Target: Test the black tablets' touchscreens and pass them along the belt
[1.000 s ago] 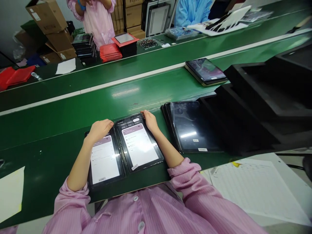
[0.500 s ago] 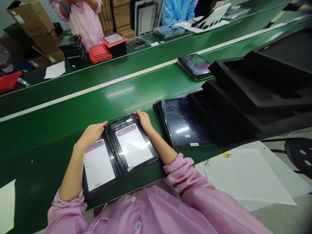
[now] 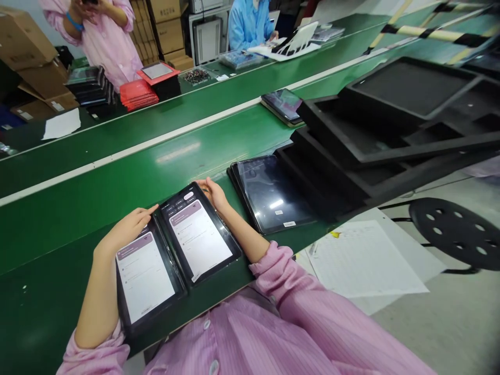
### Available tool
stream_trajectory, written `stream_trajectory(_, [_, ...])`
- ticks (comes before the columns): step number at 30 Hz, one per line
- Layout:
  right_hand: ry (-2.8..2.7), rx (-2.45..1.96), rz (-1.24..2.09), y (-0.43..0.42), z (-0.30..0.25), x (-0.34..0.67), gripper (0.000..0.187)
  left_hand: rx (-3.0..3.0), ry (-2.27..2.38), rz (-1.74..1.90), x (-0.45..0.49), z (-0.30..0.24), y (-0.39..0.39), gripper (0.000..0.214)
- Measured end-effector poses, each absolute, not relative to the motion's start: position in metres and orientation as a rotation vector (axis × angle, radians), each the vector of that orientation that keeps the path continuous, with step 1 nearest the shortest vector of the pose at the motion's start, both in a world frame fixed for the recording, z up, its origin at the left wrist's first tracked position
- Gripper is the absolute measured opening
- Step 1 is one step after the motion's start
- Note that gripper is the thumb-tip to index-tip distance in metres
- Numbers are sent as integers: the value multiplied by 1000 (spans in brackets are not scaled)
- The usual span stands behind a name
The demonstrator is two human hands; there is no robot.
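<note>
Two lit tablets lie side by side on the green bench in front of me. My left hand (image 3: pixel 127 229) rests on the top of the left tablet (image 3: pixel 144 276), fingers curled with the index finger stretched toward the gap between them. My right hand (image 3: pixel 214 194) holds the top right corner of the right tablet (image 3: pixel 199 237), fingers bent round its edge. Both screens show a white page with a mauve header. To the right lies a dark tablet (image 3: pixel 269 192) under a clear film.
Black foam trays (image 3: pixel 390 120) are stacked at the right, over the bench edge. Another tablet (image 3: pixel 283 104) lies on the far belt. Across the line stand a person in pink (image 3: pixel 101 31) and one in blue (image 3: pixel 250 23), with red cases (image 3: pixel 136 94) and cardboard boxes. Papers (image 3: pixel 363 258) and a black stool (image 3: pixel 457 232) are on the floor.
My head has turned right and tilted, so everything has shifted left. My left index finger now points out along the tablet's top; the right hand keeps its hold on the corner.
</note>
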State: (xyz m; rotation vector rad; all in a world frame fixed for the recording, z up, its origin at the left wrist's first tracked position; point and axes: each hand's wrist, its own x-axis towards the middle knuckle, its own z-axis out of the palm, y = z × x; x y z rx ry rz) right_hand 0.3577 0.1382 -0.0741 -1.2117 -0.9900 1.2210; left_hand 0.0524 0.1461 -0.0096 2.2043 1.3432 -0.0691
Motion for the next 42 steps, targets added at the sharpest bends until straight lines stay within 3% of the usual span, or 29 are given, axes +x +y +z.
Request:
stream_trajectory(3, [-1273, -1446, 936, 135, -76, 361, 63, 2180, 1367, -127, 42, -6, 151, 60])
stream_trajectory(9, [-1700, -1460, 521, 121, -71, 359, 44, 2197, 1272, -122, 38, -3, 153, 67])
stream_trajectory(16, [-1624, -1446, 497, 124, -73, 367, 43, 2108, 1310, -159, 27, 6, 149, 72])
stream_trajectory(19, [-1613, -1426, 618, 127, -78, 371, 40, 2147, 1251, -220, 26, 7, 145, 86])
stream_trajectory(21, [-1616, -1433, 758, 128, -83, 373, 50, 2166, 1233, -289, 29, 4, 142, 102])
stream_trajectory(27, [-1991, -1341, 923, 119, -84, 381, 124, 2231, 1341, -416, 45, -6, 132, 135])
stream_trajectory(30, [-2018, -1358, 887, 117, -82, 379, 135, 2260, 1391, -338, 47, -4, 135, 134])
stream_trajectory(33, [-1772, -1393, 875, 121, -86, 374, 117, 2220, 1431, -216, 45, -1, 142, 110])
stream_trajectory(37, [-1394, -1454, 818, 130, -95, 371, 64, 2231, 1697, -46, 45, 3, 149, 52])
stream_trajectory(39, [-1331, -1443, 798, 130, -97, 372, 52, 2279, 1859, 24, 45, 5, 149, 44])
stream_trajectory(42, [-1319, -1419, 912, 121, -98, 375, 53, 2317, 1681, 12, 43, 8, 143, 49])
